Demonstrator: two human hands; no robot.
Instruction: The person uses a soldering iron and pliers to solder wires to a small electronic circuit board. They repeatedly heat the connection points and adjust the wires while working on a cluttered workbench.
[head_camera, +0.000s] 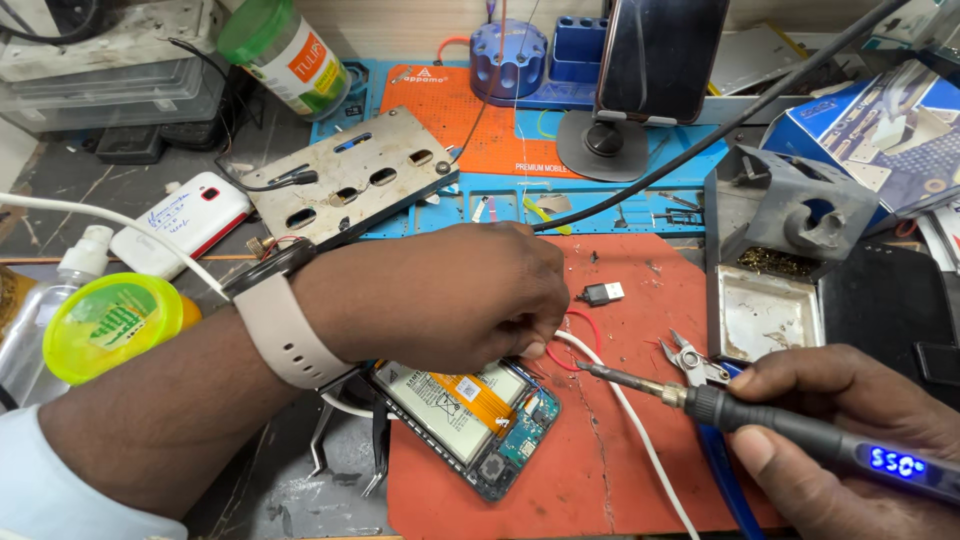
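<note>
My left hand (440, 295) reaches across the red mat (620, 460) and pinches a white cable (640, 430) and a thin red wire (585, 322) just above an opened phone (470, 415), whose battery and orange flex strip are exposed. My right hand (850, 440) grips a dark soldering iron (760, 420) with a lit blue display. Its tip points left, a short way from the pinched wires. A pale watch strap wraps my left wrist.
Small cutters with blue handles (700, 365) lie under the iron. A metal iron stand with tray (770, 290) sits at right. A small black connector (600, 293), a perforated metal plate (350, 185), a phone on a holder (655, 60), a yellow-green lidded tub (110, 322) and tweezers (378, 450) surround the mat.
</note>
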